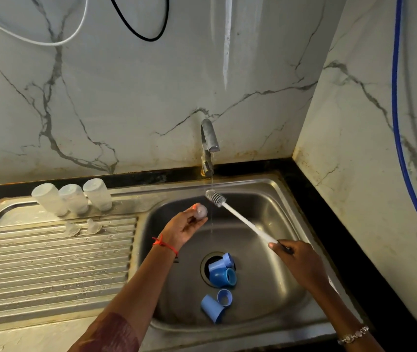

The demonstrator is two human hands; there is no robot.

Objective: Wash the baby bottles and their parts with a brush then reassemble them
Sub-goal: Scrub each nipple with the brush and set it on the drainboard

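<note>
My left hand [186, 228] pinches a clear silicone teat [200, 212] over the steel sink [260, 199], just left of the thin water stream. My right hand [295, 257] grips the white handle of a bottle brush [240, 219], whose grey head sits under the running tap [208, 143]. Three clear bottles [71, 198] stand upside down at the back of the draining board, with two clear teats [83, 227] lying in front of them. Several blue caps and rings [221, 271] lie around the drain, and more blue parts [215, 307] rest near the sink's front.
The ribbed steel draining board [55, 262] stretches left of the basin. A black counter edge [329, 212] runs behind and to the right. Marble walls close in at the back and right, where a blue hose [396, 123] hangs down.
</note>
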